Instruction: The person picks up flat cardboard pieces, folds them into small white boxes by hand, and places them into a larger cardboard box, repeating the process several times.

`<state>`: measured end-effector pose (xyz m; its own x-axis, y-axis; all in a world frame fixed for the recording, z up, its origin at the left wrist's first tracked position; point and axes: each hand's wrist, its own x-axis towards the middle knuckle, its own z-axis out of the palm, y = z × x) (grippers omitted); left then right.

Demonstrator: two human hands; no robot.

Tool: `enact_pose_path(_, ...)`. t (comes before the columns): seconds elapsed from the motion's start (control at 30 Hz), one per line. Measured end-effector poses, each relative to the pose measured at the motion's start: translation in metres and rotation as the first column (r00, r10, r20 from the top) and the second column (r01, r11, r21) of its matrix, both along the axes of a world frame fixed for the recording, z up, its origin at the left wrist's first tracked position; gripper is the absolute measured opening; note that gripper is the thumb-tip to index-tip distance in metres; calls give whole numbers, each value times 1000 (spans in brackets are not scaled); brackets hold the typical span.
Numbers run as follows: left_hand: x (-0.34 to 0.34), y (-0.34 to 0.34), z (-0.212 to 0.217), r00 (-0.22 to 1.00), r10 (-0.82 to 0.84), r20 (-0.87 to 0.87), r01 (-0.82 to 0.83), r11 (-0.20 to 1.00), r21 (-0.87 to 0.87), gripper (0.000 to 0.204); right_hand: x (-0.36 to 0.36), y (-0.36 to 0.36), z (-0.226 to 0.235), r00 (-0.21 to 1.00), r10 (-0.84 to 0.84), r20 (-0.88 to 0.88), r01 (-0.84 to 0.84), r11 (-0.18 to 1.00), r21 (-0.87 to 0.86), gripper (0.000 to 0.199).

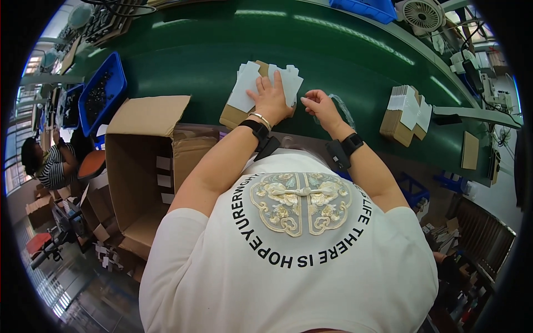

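My left hand [271, 99] lies flat, fingers spread, on a pile of white paper sheets [244, 89] that covers a small brown cardboard box [232, 116] on the green table [333, 50]. My right hand [317, 104] is just to the right of it, fingers pinched at the edge of the white sheets, with a clear plastic bag [344, 110] under and beside it. Both wrists wear black bands; the left also has a thin bracelet.
A large open cardboard carton [139, 166] stands at my left. A second stack of brown boxes and white sheets [408, 114] lies to the right. Blue bins [102, 91] sit at the left, a fan [423, 12] at the far right. Another person [47, 164] sits far left.
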<state>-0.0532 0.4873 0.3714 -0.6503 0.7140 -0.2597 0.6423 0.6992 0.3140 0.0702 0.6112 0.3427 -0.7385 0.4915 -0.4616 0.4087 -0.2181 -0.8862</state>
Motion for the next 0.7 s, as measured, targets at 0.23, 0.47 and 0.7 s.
enact_pose_path(0.23,-6,-28,-4,994,-77,-77,99,932,348,112,-21,-20,33,952,-17,-306,11,1000,-21,45)
enact_pose_path(0.47,-6,-21,5,996,-91,25,78,942,326,107,-38,-16,26,982,13,-188,-49,980,-191,58)
enact_pose_path(0.7,-21,-17,2,997,-61,-53,75,950,304,102,-38,-21,37,992,59,-115,-47,993,108,70)
